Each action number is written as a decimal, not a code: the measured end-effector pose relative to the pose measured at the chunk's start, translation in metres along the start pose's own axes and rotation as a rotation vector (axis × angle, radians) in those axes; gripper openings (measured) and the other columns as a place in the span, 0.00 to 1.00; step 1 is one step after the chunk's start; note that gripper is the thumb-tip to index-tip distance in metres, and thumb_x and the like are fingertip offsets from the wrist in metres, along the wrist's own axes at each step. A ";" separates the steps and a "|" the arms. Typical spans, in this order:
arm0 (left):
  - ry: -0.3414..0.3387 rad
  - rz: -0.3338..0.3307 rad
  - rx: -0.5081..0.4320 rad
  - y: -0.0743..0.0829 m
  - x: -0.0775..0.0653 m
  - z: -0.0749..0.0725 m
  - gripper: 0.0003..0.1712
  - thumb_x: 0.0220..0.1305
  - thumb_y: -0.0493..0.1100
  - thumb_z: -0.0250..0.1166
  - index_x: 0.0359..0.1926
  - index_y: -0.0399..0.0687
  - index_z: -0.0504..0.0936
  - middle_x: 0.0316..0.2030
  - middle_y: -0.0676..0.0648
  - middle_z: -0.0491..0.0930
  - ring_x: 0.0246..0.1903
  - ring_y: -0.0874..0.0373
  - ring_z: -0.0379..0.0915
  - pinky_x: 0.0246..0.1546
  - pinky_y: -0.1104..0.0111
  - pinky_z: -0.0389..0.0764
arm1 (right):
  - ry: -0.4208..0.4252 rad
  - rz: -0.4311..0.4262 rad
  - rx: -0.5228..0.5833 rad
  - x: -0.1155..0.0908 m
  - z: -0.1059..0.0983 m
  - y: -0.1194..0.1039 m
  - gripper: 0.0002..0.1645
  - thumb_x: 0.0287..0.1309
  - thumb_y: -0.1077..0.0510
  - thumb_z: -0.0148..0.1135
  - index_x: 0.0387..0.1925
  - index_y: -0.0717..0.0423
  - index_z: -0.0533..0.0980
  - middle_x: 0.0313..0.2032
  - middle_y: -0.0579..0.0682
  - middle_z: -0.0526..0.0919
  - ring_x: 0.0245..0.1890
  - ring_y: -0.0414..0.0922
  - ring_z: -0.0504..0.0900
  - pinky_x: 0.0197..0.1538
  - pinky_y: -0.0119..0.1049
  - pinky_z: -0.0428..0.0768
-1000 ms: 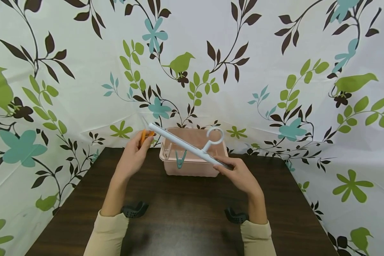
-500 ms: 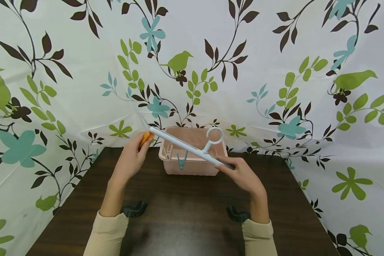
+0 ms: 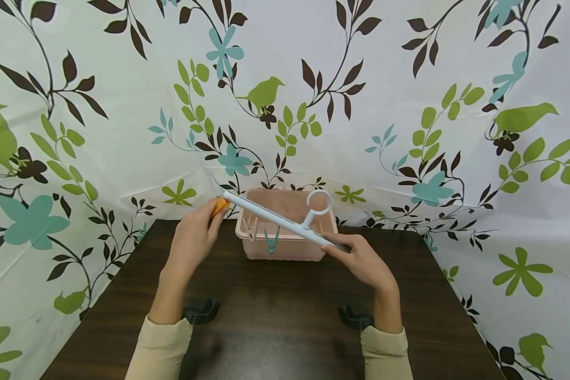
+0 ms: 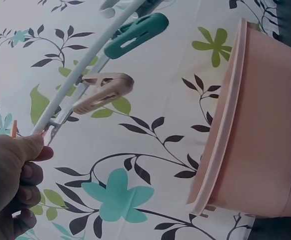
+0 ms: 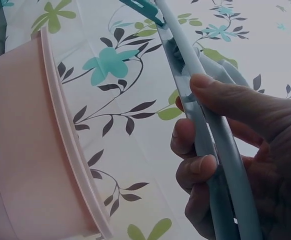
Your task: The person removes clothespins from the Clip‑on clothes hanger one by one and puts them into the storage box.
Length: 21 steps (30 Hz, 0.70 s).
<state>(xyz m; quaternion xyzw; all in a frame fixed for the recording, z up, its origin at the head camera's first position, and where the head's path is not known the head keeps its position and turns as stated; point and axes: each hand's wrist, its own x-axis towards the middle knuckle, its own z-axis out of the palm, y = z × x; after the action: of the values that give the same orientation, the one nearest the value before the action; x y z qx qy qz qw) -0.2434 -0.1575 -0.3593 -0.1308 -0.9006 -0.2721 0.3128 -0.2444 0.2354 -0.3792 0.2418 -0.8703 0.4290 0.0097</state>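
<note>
A pale blue-white clip hanger with an open-ring hook is held slanting in the air, its left end higher. At that end my left hand pinches an orange clothespin, mostly hidden by the fingers in the left wrist view. A teal clothespin and a beige clothespin hang from the bar. My right hand grips the hanger's lower right end, thumb on one side and fingers curled round the other, as the right wrist view shows.
A pink plastic bin stands at the back of the dark wooden table, behind and below the hanger. A leaf-and-bird patterned sheet rises behind and beside the table. Black wrist mounts sit at both cuffs.
The hanger's left end has dipped slightly. My left hand and the orange clothespin have shifted a little right, closer to the bar's end. My right hand has barely moved, still gripping.
</note>
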 end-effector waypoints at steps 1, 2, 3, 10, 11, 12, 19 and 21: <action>0.016 0.011 0.010 0.000 0.000 0.000 0.14 0.80 0.43 0.65 0.59 0.41 0.83 0.37 0.38 0.87 0.28 0.46 0.75 0.29 0.51 0.76 | -0.004 0.003 0.000 0.000 0.000 0.000 0.24 0.76 0.46 0.67 0.68 0.46 0.83 0.48 0.49 0.90 0.41 0.47 0.80 0.44 0.37 0.78; 0.030 0.022 0.015 0.001 0.000 0.001 0.15 0.79 0.43 0.66 0.59 0.41 0.83 0.38 0.38 0.87 0.29 0.45 0.75 0.29 0.50 0.77 | -0.009 0.006 0.000 -0.001 0.000 -0.001 0.24 0.76 0.46 0.67 0.67 0.47 0.83 0.44 0.49 0.89 0.38 0.46 0.79 0.41 0.36 0.77; 0.044 0.031 0.019 0.001 0.000 0.002 0.15 0.79 0.43 0.66 0.60 0.41 0.83 0.39 0.38 0.88 0.29 0.45 0.76 0.30 0.49 0.78 | -0.014 0.011 0.000 -0.001 -0.001 -0.001 0.24 0.76 0.46 0.67 0.67 0.46 0.83 0.39 0.50 0.87 0.35 0.45 0.78 0.39 0.36 0.77; 0.073 0.048 0.015 0.002 0.000 0.004 0.17 0.79 0.42 0.67 0.61 0.39 0.83 0.41 0.38 0.88 0.31 0.45 0.77 0.32 0.49 0.81 | -0.028 0.029 0.011 -0.002 -0.003 -0.002 0.23 0.76 0.46 0.67 0.66 0.46 0.84 0.30 0.48 0.78 0.28 0.42 0.73 0.31 0.35 0.73; 0.074 0.044 0.012 0.002 0.000 0.004 0.16 0.78 0.42 0.67 0.61 0.39 0.82 0.41 0.38 0.88 0.30 0.45 0.77 0.31 0.50 0.80 | -0.026 0.030 0.011 -0.002 -0.003 -0.002 0.23 0.76 0.46 0.67 0.67 0.45 0.84 0.30 0.48 0.79 0.28 0.42 0.73 0.31 0.35 0.73; 0.074 0.039 0.010 0.002 -0.001 0.004 0.16 0.78 0.42 0.67 0.60 0.39 0.82 0.39 0.38 0.87 0.29 0.46 0.76 0.31 0.51 0.79 | -0.025 0.029 0.013 -0.002 -0.003 -0.002 0.23 0.76 0.46 0.67 0.67 0.45 0.84 0.30 0.48 0.79 0.27 0.42 0.73 0.31 0.35 0.74; 0.093 -0.016 -0.020 0.002 -0.001 0.009 0.15 0.81 0.44 0.63 0.60 0.41 0.81 0.33 0.43 0.82 0.28 0.47 0.73 0.28 0.52 0.74 | -0.003 0.021 0.025 -0.004 -0.005 0.001 0.24 0.77 0.46 0.66 0.68 0.46 0.83 0.35 0.49 0.85 0.32 0.45 0.78 0.35 0.36 0.78; 0.101 -0.045 -0.035 0.001 -0.001 0.011 0.15 0.83 0.45 0.61 0.60 0.42 0.80 0.33 0.43 0.81 0.30 0.46 0.74 0.28 0.48 0.76 | 0.013 0.018 0.031 -0.004 -0.006 0.002 0.24 0.77 0.47 0.66 0.68 0.47 0.82 0.40 0.50 0.87 0.34 0.47 0.80 0.36 0.37 0.80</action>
<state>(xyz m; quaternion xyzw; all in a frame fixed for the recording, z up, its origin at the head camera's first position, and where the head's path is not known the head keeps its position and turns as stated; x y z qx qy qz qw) -0.2476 -0.1504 -0.3667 -0.1022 -0.8815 -0.3010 0.3492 -0.2430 0.2426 -0.3772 0.2316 -0.8656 0.4439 0.0077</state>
